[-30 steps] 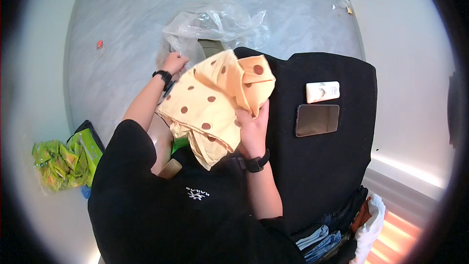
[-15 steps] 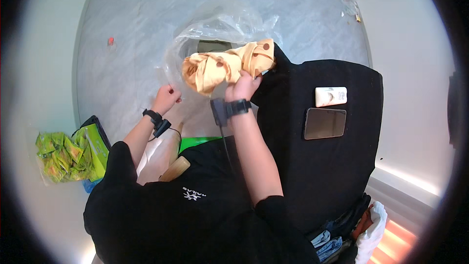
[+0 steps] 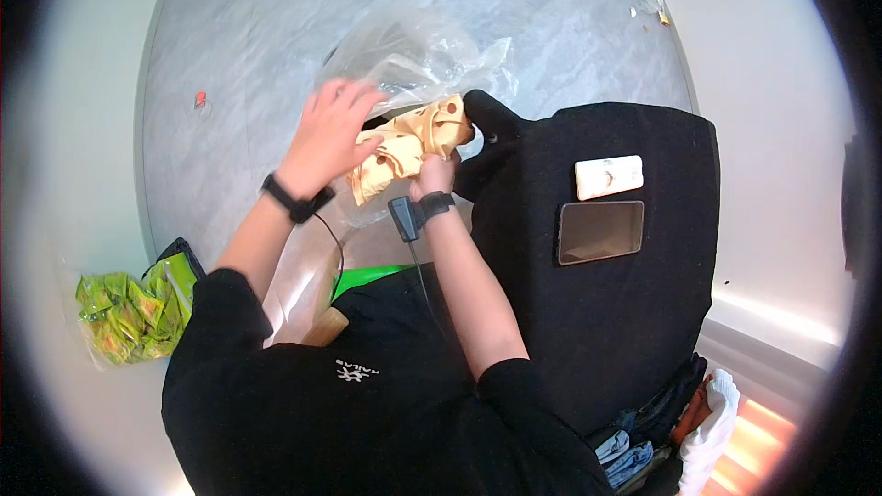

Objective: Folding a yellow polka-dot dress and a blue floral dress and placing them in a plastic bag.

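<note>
We grip the spotted yellow cloth (image 3: 404, 149) in our right hand (image 3: 435, 177), near the clear bag (image 3: 427, 55). Our left hand (image 3: 323, 145) has its fingers spread, holding nothing. We should squeeze gently so no fold slips loose.

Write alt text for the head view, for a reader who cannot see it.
A person's right hand holds a bunched yellow cloth with brown spots near a clear plastic bag; the left hand, blurred, is spread open beside the cloth. To the right, a phone and a white rectangular item lie on a black surface.
</note>
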A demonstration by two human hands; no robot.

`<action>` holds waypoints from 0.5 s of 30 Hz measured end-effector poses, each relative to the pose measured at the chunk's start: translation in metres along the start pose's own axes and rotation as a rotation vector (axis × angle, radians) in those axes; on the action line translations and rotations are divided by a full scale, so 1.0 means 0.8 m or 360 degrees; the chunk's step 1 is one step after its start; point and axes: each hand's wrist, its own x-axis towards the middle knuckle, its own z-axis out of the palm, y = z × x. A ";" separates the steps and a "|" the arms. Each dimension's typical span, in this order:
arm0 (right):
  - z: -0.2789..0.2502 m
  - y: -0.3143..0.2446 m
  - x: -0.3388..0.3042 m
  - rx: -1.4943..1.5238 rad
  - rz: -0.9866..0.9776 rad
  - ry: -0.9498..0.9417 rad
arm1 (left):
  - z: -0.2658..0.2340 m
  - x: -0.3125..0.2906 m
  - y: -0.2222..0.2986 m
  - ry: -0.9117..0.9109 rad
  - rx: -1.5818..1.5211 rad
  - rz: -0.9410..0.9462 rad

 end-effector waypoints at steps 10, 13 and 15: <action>0.003 -0.041 0.011 -0.0027 0.0197 -0.0230 | 0.034 0.078 -0.036 -0.0153 -0.0229 -0.0500; 0.063 -0.048 0.023 0.0262 0.0129 -0.0399 | 0.007 0.091 -0.018 -0.0115 -0.0216 -0.0461; 0.093 -0.051 0.037 0.0433 0.0113 -0.0553 | -0.011 0.095 -0.007 -0.0021 -0.0184 -0.0416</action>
